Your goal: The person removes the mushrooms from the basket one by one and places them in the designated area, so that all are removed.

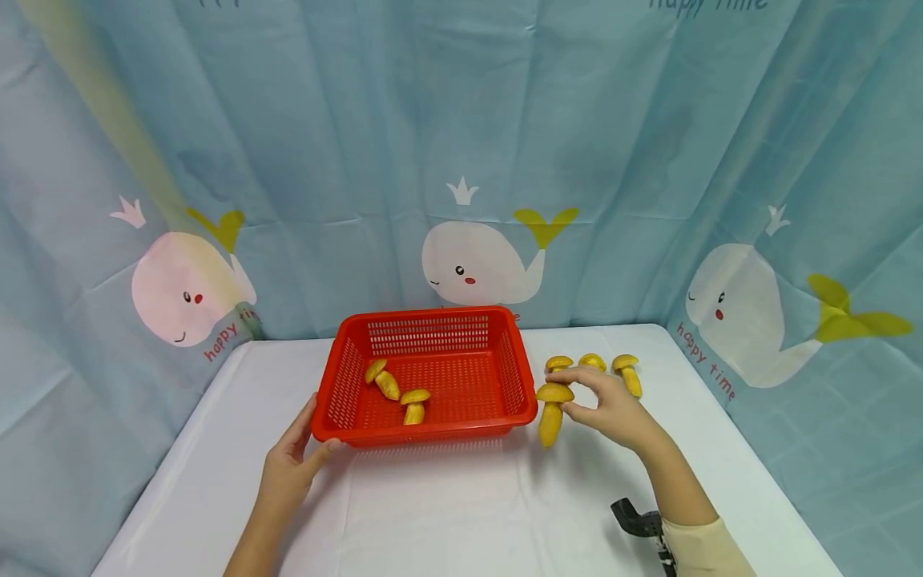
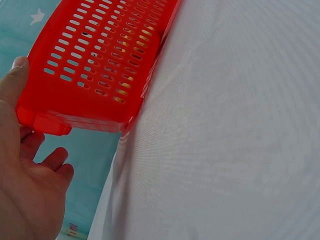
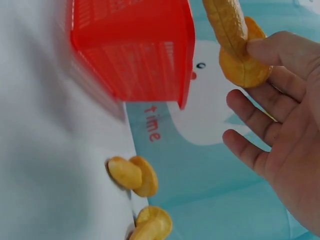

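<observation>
A red plastic basket (image 1: 454,377) with slotted walls stands on the table. My left hand (image 1: 290,461) holds its near left corner, thumb at the front and fingers along the left side; the left wrist view shows the thumb (image 2: 16,80) up at the rim. Two yellow mushrooms (image 1: 414,407) lie inside the basket. Just off the basket's right side, my right hand (image 1: 611,407) pinches another yellow mushroom (image 1: 551,418) by the cap, stem hanging down. In the right wrist view this mushroom (image 3: 227,30) sits between thumb and fingers, above the table.
Behind the right hand, three more yellow mushrooms (image 1: 629,377) lie on the white-covered table (image 1: 433,513), one partly hidden by the fingers. A blue curtain (image 1: 346,160) printed with whales encloses the table's back and sides. A black strap piece (image 1: 634,519) sits at the right wrist.
</observation>
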The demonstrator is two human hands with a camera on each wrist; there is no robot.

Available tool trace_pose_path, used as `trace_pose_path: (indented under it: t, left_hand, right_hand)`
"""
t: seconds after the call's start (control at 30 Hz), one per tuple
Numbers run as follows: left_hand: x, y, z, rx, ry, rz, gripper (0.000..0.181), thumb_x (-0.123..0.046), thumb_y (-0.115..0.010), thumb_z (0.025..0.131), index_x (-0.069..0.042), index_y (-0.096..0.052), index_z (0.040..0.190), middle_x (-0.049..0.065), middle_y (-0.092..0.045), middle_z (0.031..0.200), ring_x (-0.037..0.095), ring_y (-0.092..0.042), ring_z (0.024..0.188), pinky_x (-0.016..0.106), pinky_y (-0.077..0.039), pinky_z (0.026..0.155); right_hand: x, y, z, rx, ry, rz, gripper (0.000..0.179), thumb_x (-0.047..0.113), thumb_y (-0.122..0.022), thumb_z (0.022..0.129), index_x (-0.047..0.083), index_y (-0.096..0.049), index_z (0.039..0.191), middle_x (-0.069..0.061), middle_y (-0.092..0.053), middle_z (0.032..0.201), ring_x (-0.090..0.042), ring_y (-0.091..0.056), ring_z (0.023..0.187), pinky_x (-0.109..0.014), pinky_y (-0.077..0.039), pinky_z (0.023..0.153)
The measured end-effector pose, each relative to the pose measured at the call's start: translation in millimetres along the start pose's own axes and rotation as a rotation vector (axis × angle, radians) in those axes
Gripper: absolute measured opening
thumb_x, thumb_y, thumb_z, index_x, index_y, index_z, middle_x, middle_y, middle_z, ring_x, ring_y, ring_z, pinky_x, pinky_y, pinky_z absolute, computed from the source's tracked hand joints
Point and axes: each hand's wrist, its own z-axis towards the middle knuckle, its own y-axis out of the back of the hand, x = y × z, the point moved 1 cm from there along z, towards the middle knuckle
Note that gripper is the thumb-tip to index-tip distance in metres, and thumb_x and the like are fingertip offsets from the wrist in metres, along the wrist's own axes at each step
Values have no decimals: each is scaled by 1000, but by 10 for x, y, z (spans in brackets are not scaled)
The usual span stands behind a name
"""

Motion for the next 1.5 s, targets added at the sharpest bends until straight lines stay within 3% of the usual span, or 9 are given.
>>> trace_pose_path:
  t: [0.17, 0.33, 0.9, 1.23, 1.5]
  left_hand:
    - [28, 3, 11, -3, 2, 15, 81, -19, -76, 94, -27, -33, 162, -4, -36, 165, -5, -33, 147, 2, -32, 106]
    - [25, 8, 10, 2, 10, 20, 81, -20, -76, 94, -27, -32, 162, -4, -35, 165, -4, -33, 148, 2, -32, 106]
    - [32, -7, 7, 4, 44, 38, 80, -26, -75, 95, -35, -31, 161, -10, -35, 165, 0, -32, 149, 3, -33, 104]
    - [23, -8, 4, 2, 41, 45, 80, -25, -75, 95, -30, -31, 162, -9, -36, 165, -4, -33, 147, 2, -32, 104]
    - [33, -4, 15, 4, 33, 57, 80, -25, -74, 95, -31, -30, 162, -8, -36, 165, -7, -33, 146, 1, -32, 104]
  right_hand:
    - [-86, 49, -5, -6, -68, 28, 39, 16, -77, 93, 23, -69, 131, 7, -69, 131, -14, -59, 122, -58, -43, 112]
    - [-193, 71, -9, -13, -105, 45, 38, 14, -78, 93, 22, -70, 129, 6, -69, 130, -21, -57, 125, -64, -42, 111]
    - [-567, 34, -45, -3, -161, 61, 36, 15, -77, 92, 21, -72, 128, -2, -69, 133, -34, -54, 131, -69, -41, 109]
    - [-817, -29, -58, 17, -182, 22, 35, 13, -77, 92, 16, -73, 126, -1, -71, 128, -32, -57, 126, -64, -45, 107]
    - [-893, -64, -85, 43, -225, 18, 35, 11, -76, 92, 12, -72, 127, -5, -72, 124, -36, -59, 126, -66, -40, 110]
